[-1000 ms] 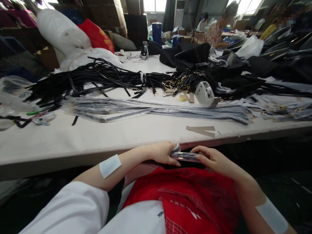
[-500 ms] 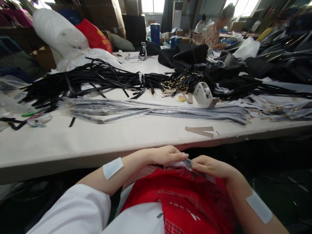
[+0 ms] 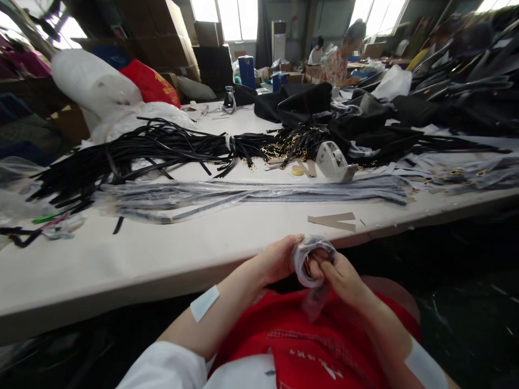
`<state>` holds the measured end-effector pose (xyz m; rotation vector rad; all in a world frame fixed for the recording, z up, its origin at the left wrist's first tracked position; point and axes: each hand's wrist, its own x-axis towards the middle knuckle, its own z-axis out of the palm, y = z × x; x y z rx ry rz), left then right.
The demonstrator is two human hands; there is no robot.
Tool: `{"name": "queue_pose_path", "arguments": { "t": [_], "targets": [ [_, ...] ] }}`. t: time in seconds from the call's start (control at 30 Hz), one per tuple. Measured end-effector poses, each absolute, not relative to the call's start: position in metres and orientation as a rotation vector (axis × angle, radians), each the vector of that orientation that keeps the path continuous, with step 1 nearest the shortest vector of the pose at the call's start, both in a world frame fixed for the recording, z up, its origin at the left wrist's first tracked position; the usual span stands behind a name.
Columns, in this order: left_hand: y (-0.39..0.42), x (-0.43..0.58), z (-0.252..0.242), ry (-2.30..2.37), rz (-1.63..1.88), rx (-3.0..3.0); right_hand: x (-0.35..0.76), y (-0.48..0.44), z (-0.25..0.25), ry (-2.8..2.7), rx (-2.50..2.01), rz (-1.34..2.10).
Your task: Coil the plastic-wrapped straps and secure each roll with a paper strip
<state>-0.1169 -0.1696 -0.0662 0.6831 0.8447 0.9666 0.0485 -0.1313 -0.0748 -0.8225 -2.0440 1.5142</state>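
My left hand (image 3: pixel 279 258) and my right hand (image 3: pixel 343 276) meet just below the near edge of the white table (image 3: pixel 162 243), above my red apron. Both are closed on a strap wrapped in clear plastic (image 3: pixel 310 259), which is bent into a loop between the fingers. A tail of the plastic hangs down over the apron. A small metal fitting seems to show inside the loop.
On the table lie a row of plastic-wrapped straps (image 3: pixel 243 192), a heap of black straps (image 3: pixel 154 148) with gold clasps, a tape dispenser (image 3: pixel 332 160), cardboard strips (image 3: pixel 334 220) and black bags (image 3: pixel 324 105). Other people work at the far back.
The wrapped strap lay flat between my hands; it is now curled into a loop and raised a little. My view has tilted down and shifted.
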Motion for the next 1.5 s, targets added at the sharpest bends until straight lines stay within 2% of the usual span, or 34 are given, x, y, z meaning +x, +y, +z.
{"name": "queue_pose_path", "arguments": {
  "t": [0.17, 0.27, 0.37, 0.57, 0.63, 0.77, 0.97, 1.1, 1.2, 1.37, 1.43, 1.5],
  "targets": [
    [-0.174, -0.129, -0.066, 1.500, 1.022, 1.228, 0.078, -0.111, -0.059, -2.911, -1.074, 1.051],
    [-0.181, -0.120, -0.062, 1.425, 0.781, 1.721, 0.074, -0.114, -0.058, -2.992, -1.136, 0.993],
    [-0.184, -0.111, -0.059, 1.337, 0.715, 1.740, 0.067, -0.117, -0.054, -2.740, -1.096, 1.146],
    [-0.178, -0.108, -0.060, 1.649, 1.354, 1.272, 0.060, -0.133, -0.068, -2.144, -1.004, 1.380],
    [-0.178, -0.106, -0.065, 1.627, 1.447, 1.133, 0.060, -0.136, -0.078, -1.973, -1.045, 1.462],
    [-0.181, -0.109, -0.074, 1.528, 1.266, 1.162, 0.072, -0.123, -0.076, -2.104, -0.967, 1.557],
    [-0.196, -0.101, -0.070, 1.376, 0.851, 1.652, 0.085, -0.113, -0.066, -2.581, -0.749, 1.833],
    [-0.216, -0.090, -0.086, 1.463, 0.794, 1.646, 0.085, -0.112, -0.080, -2.620, -0.687, 1.799],
    [-0.235, -0.092, -0.106, 1.519, 0.799, 1.451, 0.090, -0.089, -0.090, -2.599, -0.846, 1.498],
    [-0.263, -0.108, -0.126, 1.605, 0.905, 1.101, 0.088, -0.028, -0.099, -2.539, -1.136, 0.222],
    [-0.268, -0.115, -0.126, 1.607, 0.912, 1.064, 0.084, -0.012, -0.100, -2.636, -1.119, -0.027],
    [-0.271, -0.121, -0.124, 1.592, 0.893, 1.057, 0.079, -0.005, -0.100, -2.727, -1.077, -0.084]
  ]
}}
